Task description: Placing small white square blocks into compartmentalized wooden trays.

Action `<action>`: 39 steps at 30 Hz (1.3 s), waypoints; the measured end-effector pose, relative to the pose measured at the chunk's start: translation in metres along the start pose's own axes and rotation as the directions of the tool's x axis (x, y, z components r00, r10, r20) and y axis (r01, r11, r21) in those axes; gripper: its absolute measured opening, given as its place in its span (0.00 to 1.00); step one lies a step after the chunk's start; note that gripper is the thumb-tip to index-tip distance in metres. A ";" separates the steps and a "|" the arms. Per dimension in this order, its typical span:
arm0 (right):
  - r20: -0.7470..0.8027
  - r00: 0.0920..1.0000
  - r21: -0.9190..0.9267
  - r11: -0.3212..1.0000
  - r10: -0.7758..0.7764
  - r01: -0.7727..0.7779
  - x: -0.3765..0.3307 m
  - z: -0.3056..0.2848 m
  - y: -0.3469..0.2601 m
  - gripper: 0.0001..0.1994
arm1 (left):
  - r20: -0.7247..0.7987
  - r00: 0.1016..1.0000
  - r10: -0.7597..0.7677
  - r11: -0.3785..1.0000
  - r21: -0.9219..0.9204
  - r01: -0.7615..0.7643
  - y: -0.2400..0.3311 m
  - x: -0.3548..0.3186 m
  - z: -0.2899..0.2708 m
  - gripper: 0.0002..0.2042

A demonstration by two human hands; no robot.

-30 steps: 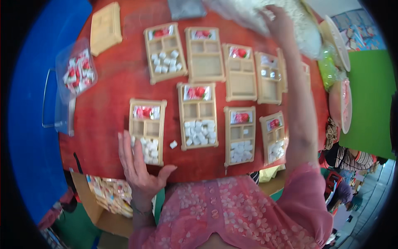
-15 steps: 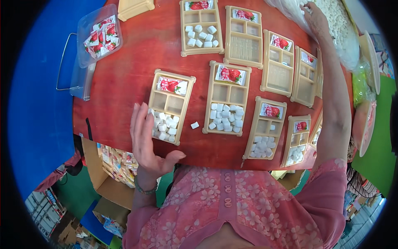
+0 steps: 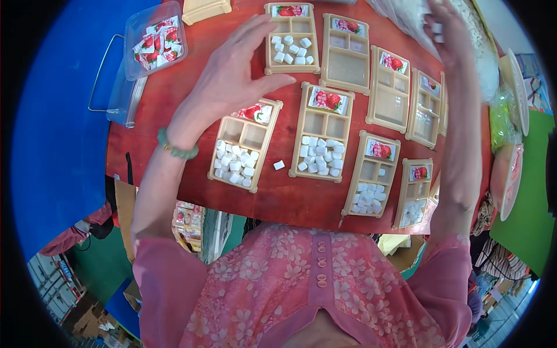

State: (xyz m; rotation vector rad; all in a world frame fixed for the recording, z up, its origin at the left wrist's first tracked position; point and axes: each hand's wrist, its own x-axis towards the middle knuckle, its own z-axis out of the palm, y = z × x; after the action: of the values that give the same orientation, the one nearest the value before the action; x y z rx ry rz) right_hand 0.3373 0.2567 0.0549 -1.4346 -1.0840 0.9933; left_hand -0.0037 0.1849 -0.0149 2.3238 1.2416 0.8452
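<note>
Hovering left hand [image 3: 229,78] over compartmented beige plastic tray [image 3: 244,145] of white cubes [image 3: 234,164]

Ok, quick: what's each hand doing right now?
Left hand: open, fingers spread, holding nothing, above the tan trays.
Right hand: at the clear bag; grip cannot be told.

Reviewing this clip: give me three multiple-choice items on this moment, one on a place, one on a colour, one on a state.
1. Where does the loose white cube lie?
A. on the table between two trays
B. inside the clear tub
C. in the left hand

2. What colour is the table?
A. green
B. red-brown
C. white

3. How is the left hand?
A. closed in a fist
B. open with fingers spread
C. gripping a tray

Key: 1 A, the cube sits on bare tabletop between the nearest trays. 2 B, the bare wood shows red-brown. 3 B, the fingers are apart and hold nothing.
</note>
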 end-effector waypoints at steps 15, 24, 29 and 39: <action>0.391 0.916 0.152 0.988 -0.091 0.033 -0.057 0.141 0.065 0.10 | -0.042 0.990 0.134 0.979 -0.150 -0.139 -0.022 0.023 0.028 0.38; 0.448 0.884 0.327 0.945 -0.133 -0.024 -0.062 0.139 0.061 0.07 | 0.089 0.992 0.084 0.947 -0.318 -0.052 -0.012 0.036 0.015 0.43; 0.460 0.870 0.293 0.955 -0.178 0.040 -0.062 0.136 0.061 0.07 | -0.061 0.988 0.139 0.934 -0.325 -0.152 -0.013 0.032 0.020 0.38; 0.494 0.854 0.260 0.965 -0.164 0.036 -0.060 0.136 0.068 0.05 | -0.095 0.962 0.258 0.956 -0.118 -0.268 -0.039 0.022 0.035 0.31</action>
State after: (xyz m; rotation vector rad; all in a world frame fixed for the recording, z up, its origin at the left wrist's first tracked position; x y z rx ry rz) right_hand 0.1995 0.2280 -0.0274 -0.9187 -1.3479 1.4257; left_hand 0.0042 0.2228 -0.0561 2.4018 0.8868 1.0807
